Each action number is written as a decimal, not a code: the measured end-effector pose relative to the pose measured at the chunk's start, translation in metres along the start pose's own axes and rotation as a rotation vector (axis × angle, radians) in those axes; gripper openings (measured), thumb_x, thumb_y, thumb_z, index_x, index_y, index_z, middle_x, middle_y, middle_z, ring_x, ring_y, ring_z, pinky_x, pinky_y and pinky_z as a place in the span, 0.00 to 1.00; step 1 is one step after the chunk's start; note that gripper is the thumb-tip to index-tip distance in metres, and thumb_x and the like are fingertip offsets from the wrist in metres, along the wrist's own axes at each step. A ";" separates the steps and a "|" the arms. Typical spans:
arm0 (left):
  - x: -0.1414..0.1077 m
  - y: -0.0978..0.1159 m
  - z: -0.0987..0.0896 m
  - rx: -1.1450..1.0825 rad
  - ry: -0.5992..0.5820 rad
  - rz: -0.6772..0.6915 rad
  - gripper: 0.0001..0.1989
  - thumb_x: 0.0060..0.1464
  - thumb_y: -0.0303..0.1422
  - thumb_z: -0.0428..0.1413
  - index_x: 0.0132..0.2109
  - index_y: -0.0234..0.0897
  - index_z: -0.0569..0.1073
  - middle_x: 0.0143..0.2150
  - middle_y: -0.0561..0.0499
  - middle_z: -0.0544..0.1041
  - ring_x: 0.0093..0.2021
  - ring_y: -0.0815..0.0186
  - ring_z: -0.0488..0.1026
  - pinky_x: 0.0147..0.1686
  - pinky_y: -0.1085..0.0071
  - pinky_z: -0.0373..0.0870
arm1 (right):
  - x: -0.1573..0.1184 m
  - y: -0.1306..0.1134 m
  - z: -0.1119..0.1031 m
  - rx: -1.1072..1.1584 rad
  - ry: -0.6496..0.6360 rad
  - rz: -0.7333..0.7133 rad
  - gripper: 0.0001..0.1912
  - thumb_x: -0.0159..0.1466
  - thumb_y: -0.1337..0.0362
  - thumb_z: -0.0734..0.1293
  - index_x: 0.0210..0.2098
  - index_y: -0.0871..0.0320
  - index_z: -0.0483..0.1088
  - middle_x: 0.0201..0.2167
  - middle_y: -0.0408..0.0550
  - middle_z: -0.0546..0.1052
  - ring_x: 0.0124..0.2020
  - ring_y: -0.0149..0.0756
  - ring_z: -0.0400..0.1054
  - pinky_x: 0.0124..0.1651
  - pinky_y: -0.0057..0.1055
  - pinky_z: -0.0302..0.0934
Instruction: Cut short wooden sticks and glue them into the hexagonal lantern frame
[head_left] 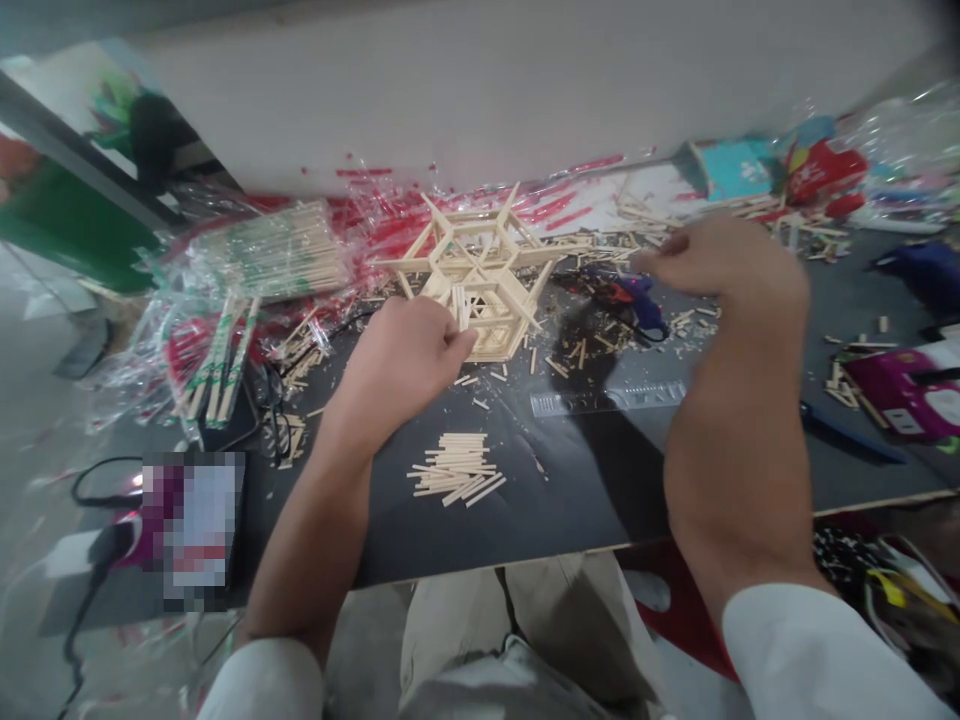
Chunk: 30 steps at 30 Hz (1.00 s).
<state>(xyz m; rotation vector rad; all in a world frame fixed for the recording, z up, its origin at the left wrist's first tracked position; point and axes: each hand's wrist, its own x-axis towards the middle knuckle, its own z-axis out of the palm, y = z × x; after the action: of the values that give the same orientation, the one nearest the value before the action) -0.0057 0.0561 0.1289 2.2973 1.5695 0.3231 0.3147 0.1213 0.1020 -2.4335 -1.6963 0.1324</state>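
My left hand [409, 360] is closed around a few short wooden sticks [461, 304] that poke up from its fingers, just in front of a lattice frame [487, 270] built of pale sticks. Raised at the right, my right hand [712, 258] has its fingers pinched together; what they hold, if anything, is too small to tell. Between the frame and that hand, a dark blue glue gun [639, 305] lies on the black table. A loose pile of short sticks [457, 466] sits near the front edge.
A clear ruler [607, 398] lies right of centre. Wrapped stick bundles [270, 250] and crumpled plastic fill the back left. A phone [202, 530] is at the front left. Stick scraps are scattered around the frame. At the right are a purple box [900, 392] and a blue tool [851, 435].
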 end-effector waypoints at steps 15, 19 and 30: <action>0.004 -0.015 -0.024 -0.561 -0.214 -0.003 0.17 0.70 0.37 0.57 0.32 0.37 0.80 0.27 0.48 0.81 0.24 0.68 0.76 0.25 0.72 0.74 | -0.100 -0.104 -0.002 0.871 -0.241 -0.709 0.25 0.61 0.65 0.80 0.56 0.56 0.76 0.44 0.48 0.80 0.40 0.38 0.74 0.45 0.37 0.72; 0.005 -0.014 -0.022 -0.586 -0.239 -0.019 0.17 0.70 0.36 0.59 0.31 0.36 0.80 0.26 0.48 0.81 0.23 0.69 0.76 0.25 0.73 0.75 | -0.099 -0.101 -0.005 0.822 -0.246 -0.742 0.23 0.62 0.63 0.79 0.55 0.56 0.77 0.43 0.49 0.80 0.40 0.39 0.73 0.47 0.38 0.72; 0.013 -0.016 -0.010 -0.571 -0.181 -0.009 0.17 0.67 0.34 0.57 0.28 0.37 0.76 0.23 0.50 0.78 0.22 0.70 0.74 0.25 0.74 0.72 | -0.104 -0.104 -0.007 0.611 -0.198 -0.835 0.20 0.62 0.68 0.76 0.54 0.59 0.79 0.43 0.51 0.80 0.40 0.41 0.73 0.47 0.39 0.68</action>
<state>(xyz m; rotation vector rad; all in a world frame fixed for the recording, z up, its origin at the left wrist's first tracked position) -0.0187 0.0750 0.1318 1.8194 1.2034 0.4753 0.1845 0.0585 0.1265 -1.2081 -2.1830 0.6645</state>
